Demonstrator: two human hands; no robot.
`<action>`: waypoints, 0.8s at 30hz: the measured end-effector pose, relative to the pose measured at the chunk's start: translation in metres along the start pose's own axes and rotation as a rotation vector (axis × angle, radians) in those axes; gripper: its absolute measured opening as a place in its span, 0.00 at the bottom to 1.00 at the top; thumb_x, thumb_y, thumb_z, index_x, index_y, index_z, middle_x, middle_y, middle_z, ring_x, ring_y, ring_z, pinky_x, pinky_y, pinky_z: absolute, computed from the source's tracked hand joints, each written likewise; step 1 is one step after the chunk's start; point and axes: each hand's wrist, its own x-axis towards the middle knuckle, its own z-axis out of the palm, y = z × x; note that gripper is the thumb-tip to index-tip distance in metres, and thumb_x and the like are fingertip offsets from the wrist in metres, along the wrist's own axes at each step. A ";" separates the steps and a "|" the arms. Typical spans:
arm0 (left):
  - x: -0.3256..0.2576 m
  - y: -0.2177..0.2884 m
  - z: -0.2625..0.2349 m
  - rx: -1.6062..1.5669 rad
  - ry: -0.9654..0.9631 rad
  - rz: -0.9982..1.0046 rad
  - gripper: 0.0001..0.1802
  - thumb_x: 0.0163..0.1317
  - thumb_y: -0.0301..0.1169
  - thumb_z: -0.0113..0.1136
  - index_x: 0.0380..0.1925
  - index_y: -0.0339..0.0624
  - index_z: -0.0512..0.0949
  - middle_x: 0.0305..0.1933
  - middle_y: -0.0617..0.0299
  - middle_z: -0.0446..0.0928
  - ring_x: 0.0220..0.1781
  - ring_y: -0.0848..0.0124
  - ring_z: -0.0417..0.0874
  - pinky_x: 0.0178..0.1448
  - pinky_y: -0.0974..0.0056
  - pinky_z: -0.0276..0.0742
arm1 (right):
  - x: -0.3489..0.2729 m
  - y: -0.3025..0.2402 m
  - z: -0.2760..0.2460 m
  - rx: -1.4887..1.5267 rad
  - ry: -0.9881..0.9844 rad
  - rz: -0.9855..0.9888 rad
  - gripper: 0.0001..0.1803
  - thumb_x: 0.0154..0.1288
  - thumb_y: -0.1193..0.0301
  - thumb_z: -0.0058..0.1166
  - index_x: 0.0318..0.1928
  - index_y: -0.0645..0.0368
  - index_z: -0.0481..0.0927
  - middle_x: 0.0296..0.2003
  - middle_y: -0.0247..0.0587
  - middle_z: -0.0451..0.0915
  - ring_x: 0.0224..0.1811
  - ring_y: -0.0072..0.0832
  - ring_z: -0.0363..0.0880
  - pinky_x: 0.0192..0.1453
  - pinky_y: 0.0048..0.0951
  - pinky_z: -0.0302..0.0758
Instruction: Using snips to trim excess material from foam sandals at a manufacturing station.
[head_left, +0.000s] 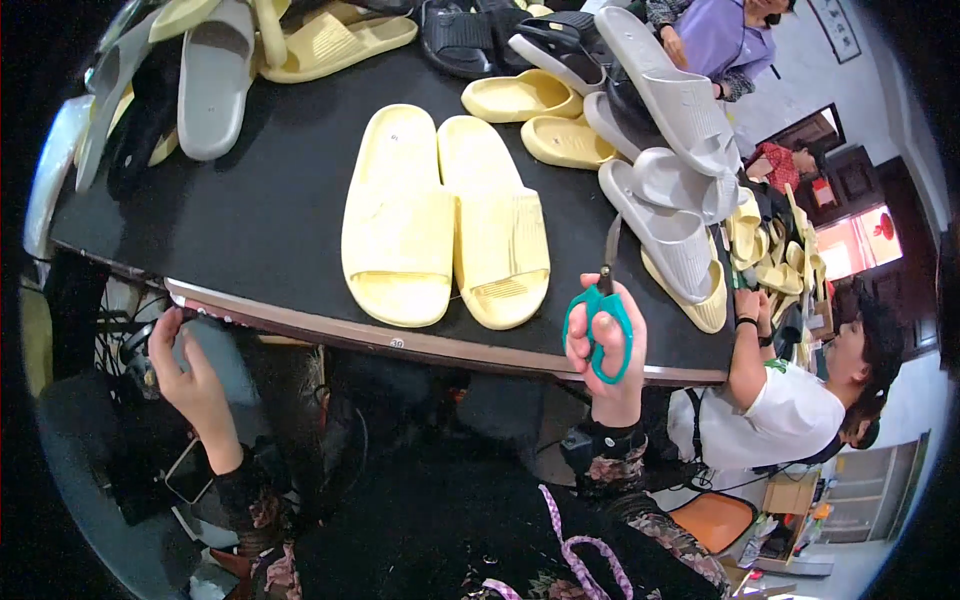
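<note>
Two pale yellow slide sandals, a left one (400,225) and a right one (500,230), lie side by side on the black tabletop (250,230), their open-toed ends toward me. My right hand (610,335) grips scissors (612,240) with teal handles, fingers through the loops. The blades point up and away, beside the grey slides at the right; they look closed. My left hand (190,380) hangs at the table's front edge on the left, fingers apart and slightly curled, with nothing visible in it.
Grey slides (665,100) and yellow slides (570,140) are heaped at the right. More grey slides (217,80), yellow slides (335,45) and black slides (460,40) line the far side. A person in a white shirt (790,415) sits at the right; another in purple (725,40) is across the table.
</note>
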 end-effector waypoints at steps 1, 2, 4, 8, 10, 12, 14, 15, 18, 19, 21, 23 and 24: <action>0.006 0.016 -0.002 -0.108 0.005 -0.021 0.16 0.63 0.18 0.46 0.51 0.29 0.70 0.51 0.52 0.75 0.52 0.65 0.75 0.58 0.63 0.68 | 0.001 0.003 -0.001 -0.010 0.000 0.005 0.28 0.59 0.64 0.59 0.55 0.66 0.67 0.25 0.38 0.73 0.17 0.15 0.67 0.15 0.15 0.64; 0.010 0.035 -0.005 -0.110 0.007 -0.011 0.16 0.63 0.18 0.46 0.51 0.29 0.70 0.51 0.52 0.75 0.52 0.65 0.75 0.58 0.63 0.68 | 0.002 0.006 -0.001 -0.002 -0.002 0.021 0.26 0.60 0.66 0.58 0.55 0.65 0.67 0.26 0.38 0.74 0.18 0.14 0.68 0.15 0.15 0.65; 0.018 0.078 -0.006 -0.321 -0.007 -0.016 0.16 0.62 0.17 0.45 0.51 0.28 0.70 0.51 0.51 0.75 0.53 0.66 0.75 0.58 0.63 0.68 | 0.004 0.011 -0.005 0.010 -0.017 0.027 0.25 0.61 0.68 0.58 0.55 0.64 0.67 0.26 0.38 0.74 0.18 0.14 0.69 0.16 0.15 0.66; 0.041 0.129 -0.015 -0.479 -0.095 0.306 0.21 0.64 0.26 0.44 0.56 0.31 0.67 0.51 0.46 0.74 0.55 0.60 0.75 0.62 0.57 0.67 | 0.007 0.014 -0.017 0.061 0.026 0.066 0.23 0.61 0.69 0.57 0.54 0.64 0.68 0.26 0.37 0.74 0.18 0.15 0.69 0.16 0.15 0.66; 0.052 0.156 -0.036 -0.452 -0.104 0.363 0.26 0.65 0.40 0.46 0.56 0.31 0.67 0.51 0.44 0.73 0.56 0.57 0.74 0.62 0.53 0.66 | 0.009 0.014 -0.013 0.098 -0.014 0.033 0.22 0.62 0.70 0.55 0.54 0.63 0.68 0.26 0.37 0.74 0.18 0.15 0.69 0.15 0.15 0.65; 0.076 0.182 -0.055 -0.245 -0.332 0.633 0.33 0.65 0.51 0.37 0.52 0.29 0.67 0.53 0.44 0.71 0.56 0.54 0.70 0.63 0.53 0.58 | 0.007 0.010 -0.013 0.043 0.009 0.039 0.20 0.63 0.72 0.52 0.55 0.64 0.67 0.27 0.38 0.74 0.18 0.14 0.69 0.17 0.15 0.65; 0.092 0.205 -0.067 -0.212 -0.368 0.772 0.35 0.64 0.57 0.36 0.48 0.32 0.69 0.49 0.46 0.70 0.53 0.55 0.70 0.61 0.55 0.59 | 0.002 0.009 -0.006 -0.017 0.000 0.070 0.20 0.64 0.73 0.51 0.55 0.63 0.67 0.27 0.38 0.75 0.18 0.15 0.69 0.17 0.16 0.66; 0.094 0.215 -0.048 -0.331 -0.313 0.793 0.35 0.64 0.58 0.34 0.47 0.34 0.69 0.47 0.48 0.70 0.52 0.56 0.70 0.60 0.56 0.59 | -0.001 0.010 -0.014 -0.018 0.007 0.058 0.21 0.64 0.72 0.51 0.56 0.63 0.67 0.27 0.38 0.75 0.18 0.15 0.69 0.18 0.16 0.66; 0.108 0.213 -0.025 -0.035 -0.103 0.573 0.29 0.65 0.55 0.39 0.41 0.36 0.71 0.39 0.55 0.71 0.46 0.63 0.72 0.56 0.62 0.62 | 0.001 0.021 -0.021 0.014 -0.016 0.063 0.21 0.65 0.71 0.52 0.57 0.63 0.66 0.28 0.37 0.74 0.18 0.16 0.69 0.19 0.17 0.67; 0.110 0.217 -0.024 -0.072 -0.073 0.591 0.29 0.65 0.54 0.39 0.41 0.36 0.72 0.39 0.55 0.71 0.46 0.63 0.72 0.56 0.62 0.63 | -0.002 0.020 -0.019 0.023 -0.021 0.074 0.22 0.65 0.71 0.51 0.57 0.63 0.65 0.28 0.37 0.74 0.18 0.16 0.69 0.19 0.17 0.66; 0.114 0.224 -0.023 -0.140 -0.028 0.627 0.29 0.64 0.54 0.40 0.41 0.36 0.72 0.40 0.55 0.71 0.46 0.63 0.72 0.56 0.62 0.63 | -0.007 0.015 -0.017 0.027 -0.018 0.092 0.22 0.66 0.70 0.51 0.58 0.63 0.64 0.29 0.36 0.74 0.20 0.15 0.69 0.20 0.16 0.66; 0.116 0.229 -0.022 -0.201 -0.004 0.660 0.28 0.64 0.53 0.40 0.41 0.36 0.72 0.40 0.55 0.72 0.46 0.63 0.72 0.56 0.62 0.63 | -0.008 0.014 -0.019 0.045 -0.039 0.053 0.22 0.66 0.70 0.51 0.58 0.63 0.64 0.29 0.36 0.74 0.21 0.15 0.69 0.20 0.16 0.66; 0.118 0.232 -0.020 -0.230 0.008 0.675 0.28 0.64 0.53 0.41 0.41 0.36 0.72 0.40 0.55 0.72 0.46 0.63 0.72 0.56 0.62 0.63 | -0.006 0.013 -0.021 0.063 -0.068 0.038 0.23 0.66 0.70 0.52 0.58 0.64 0.64 0.29 0.36 0.74 0.22 0.15 0.69 0.21 0.16 0.66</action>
